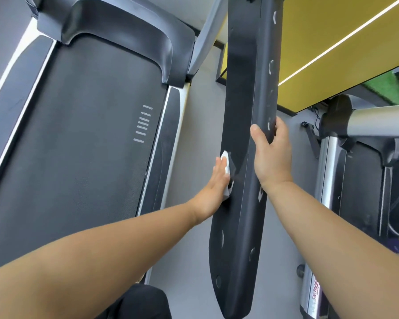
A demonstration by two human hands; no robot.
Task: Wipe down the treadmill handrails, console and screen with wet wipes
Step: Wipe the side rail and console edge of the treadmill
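A long black handrail [242,125] of the treadmill runs from the top of the view down to the bottom centre. My left hand [214,187] lies flat against its left side, fingers straight, pressing a white wet wipe [226,164] onto the rail. The wipe shows only at the fingertips and under the palm edge. My right hand [272,155] grips the rail from the right side, thumb on the front face and fingers wrapped behind. The console and screen are out of view.
The treadmill belt [78,146] and its black motor cover [115,26] lie to the left, below the rail. Grey floor [194,125] shows between the machines. A second treadmill [355,157] with a silver upright stands on the right. A yellow wall panel [332,42] is at the upper right.
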